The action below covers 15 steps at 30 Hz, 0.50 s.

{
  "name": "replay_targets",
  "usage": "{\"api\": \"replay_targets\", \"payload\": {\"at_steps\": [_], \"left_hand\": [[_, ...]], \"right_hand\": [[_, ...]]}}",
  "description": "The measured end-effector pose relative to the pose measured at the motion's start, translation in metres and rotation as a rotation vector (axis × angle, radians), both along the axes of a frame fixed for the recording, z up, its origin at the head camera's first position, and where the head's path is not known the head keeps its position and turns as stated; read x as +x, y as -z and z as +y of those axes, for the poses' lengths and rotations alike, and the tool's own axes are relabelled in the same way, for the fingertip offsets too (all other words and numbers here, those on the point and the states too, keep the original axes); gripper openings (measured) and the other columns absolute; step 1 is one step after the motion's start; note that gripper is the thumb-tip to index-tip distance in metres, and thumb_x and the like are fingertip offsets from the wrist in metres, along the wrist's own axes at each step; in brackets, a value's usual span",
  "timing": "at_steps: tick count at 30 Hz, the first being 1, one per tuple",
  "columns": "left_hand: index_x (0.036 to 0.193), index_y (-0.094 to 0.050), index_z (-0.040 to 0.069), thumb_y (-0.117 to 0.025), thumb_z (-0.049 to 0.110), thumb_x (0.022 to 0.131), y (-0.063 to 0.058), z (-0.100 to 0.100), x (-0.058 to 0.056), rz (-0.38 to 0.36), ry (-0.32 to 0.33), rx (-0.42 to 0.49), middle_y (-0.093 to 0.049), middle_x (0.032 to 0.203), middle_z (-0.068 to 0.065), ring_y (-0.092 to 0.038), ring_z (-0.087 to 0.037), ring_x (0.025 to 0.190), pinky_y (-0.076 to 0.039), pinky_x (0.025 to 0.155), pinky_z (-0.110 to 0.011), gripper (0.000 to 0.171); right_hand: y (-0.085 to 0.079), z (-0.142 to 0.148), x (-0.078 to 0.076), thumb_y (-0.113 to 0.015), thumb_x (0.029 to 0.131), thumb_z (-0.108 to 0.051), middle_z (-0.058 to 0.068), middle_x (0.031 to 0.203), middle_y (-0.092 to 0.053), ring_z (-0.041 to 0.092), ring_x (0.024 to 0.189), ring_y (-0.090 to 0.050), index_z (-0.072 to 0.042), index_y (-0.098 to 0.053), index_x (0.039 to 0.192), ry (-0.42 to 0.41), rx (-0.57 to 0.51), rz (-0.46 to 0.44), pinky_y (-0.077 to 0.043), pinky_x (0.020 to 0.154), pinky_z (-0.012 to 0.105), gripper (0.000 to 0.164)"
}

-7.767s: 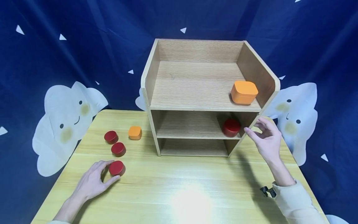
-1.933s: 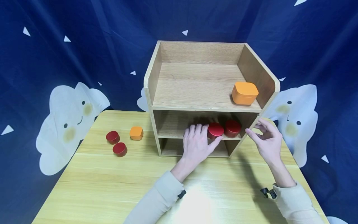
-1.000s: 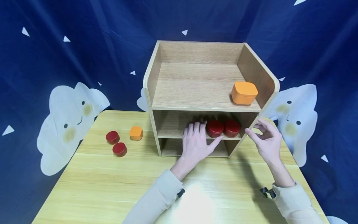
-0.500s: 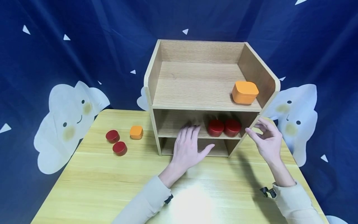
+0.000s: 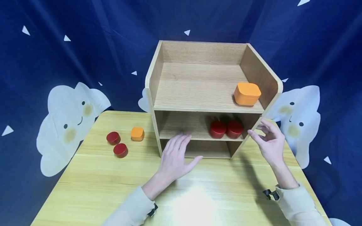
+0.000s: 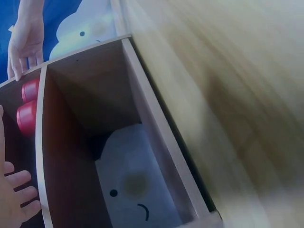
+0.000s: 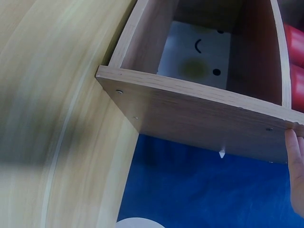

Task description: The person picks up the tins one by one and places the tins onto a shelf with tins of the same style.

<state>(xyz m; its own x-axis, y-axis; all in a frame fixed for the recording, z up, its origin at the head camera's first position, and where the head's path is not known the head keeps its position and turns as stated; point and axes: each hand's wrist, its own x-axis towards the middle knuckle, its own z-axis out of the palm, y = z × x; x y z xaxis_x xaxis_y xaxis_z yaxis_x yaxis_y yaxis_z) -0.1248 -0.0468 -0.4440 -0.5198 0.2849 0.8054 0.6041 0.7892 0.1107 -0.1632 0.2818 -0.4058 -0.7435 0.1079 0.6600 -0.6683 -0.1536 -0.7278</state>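
My left hand [image 5: 173,160] hovers in front of the wooden shelf [image 5: 198,110], its fingers straight and spread, holding nothing. Its fingertips overlap the front edge of the middle board in the head view. Two round red tins [image 5: 217,129] [image 5: 234,129] stand side by side at the right end of the middle level. Against the right side panel [image 7: 199,116] rests my right hand [image 5: 270,139], thumb at the front edge and loosely bent fingers outside the panel. An orange box [image 5: 247,93] with rounded corners sits on the top level, at the right.
On the left of the wooden table [image 5: 93,188] lie two more red tins [image 5: 113,138] [image 5: 120,150] and a smaller orange box [image 5: 137,134]. A blue curtain [image 5: 118,37] with clouds hangs behind.
A red tin from the table's left now stands beside the other on the middle level. My left hand let go of it and drew back left. The right hand stayed put.
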Motion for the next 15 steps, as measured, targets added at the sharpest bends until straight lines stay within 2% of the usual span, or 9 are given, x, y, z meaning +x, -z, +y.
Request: {"api": "replay_targets", "payload": {"at_steps": [3, 6, 9, 15], "left_hand": [[0.129, -0.069, 0.004, -0.074, 0.059, 0.085, 0.004, -0.010, 0.004, 0.028, 0.022, 0.010, -0.075, 0.123, -0.011, -0.070, -0.031, 0.118, -0.057, 0.104, -0.043, 0.071], [0.129, -0.069, 0.003, -0.071, 0.060, 0.088, 0.006, -0.020, 0.009, 0.017, 0.037, 0.021, -0.075, 0.124, -0.012, -0.070, -0.032, 0.119, -0.057, 0.104, -0.044, 0.070], [0.130, -0.069, 0.003, -0.068, 0.062, 0.091, 0.009, -0.030, 0.015, -0.025, 0.037, 0.031, -0.075, 0.126, -0.014, -0.070, -0.034, 0.121, -0.057, 0.104, -0.046, 0.071], [0.131, -0.068, 0.003, -0.046, 0.069, 0.102, 0.016, -0.052, 0.024, -0.088, 0.005, 0.019, -0.074, 0.127, -0.016, -0.069, -0.036, 0.121, -0.057, 0.105, -0.050, 0.076]], "right_hand": [[0.000, 0.000, 0.000, -0.066, 0.078, 0.032, 0.000, 0.112, -0.078, 0.008, 0.097, -0.075, 0.014, -0.065, 0.129, 0.004, 0.002, -0.001, -0.064, 0.079, 0.020, 0.054], [0.000, 0.000, 0.000, -0.066, 0.078, 0.032, 0.000, 0.113, -0.078, 0.008, 0.097, -0.075, 0.014, -0.065, 0.129, 0.004, 0.000, -0.004, -0.064, 0.079, 0.020, 0.054], [0.000, 0.000, 0.000, -0.066, 0.078, 0.032, 0.000, 0.113, -0.078, 0.008, 0.097, -0.075, 0.014, -0.065, 0.129, 0.003, 0.000, -0.006, -0.064, 0.079, 0.020, 0.054], [0.000, 0.000, 0.000, -0.065, 0.078, 0.033, 0.001, 0.113, -0.078, 0.009, 0.097, -0.075, 0.015, -0.065, 0.129, -0.001, 0.000, -0.006, -0.064, 0.079, 0.020, 0.054]]}}
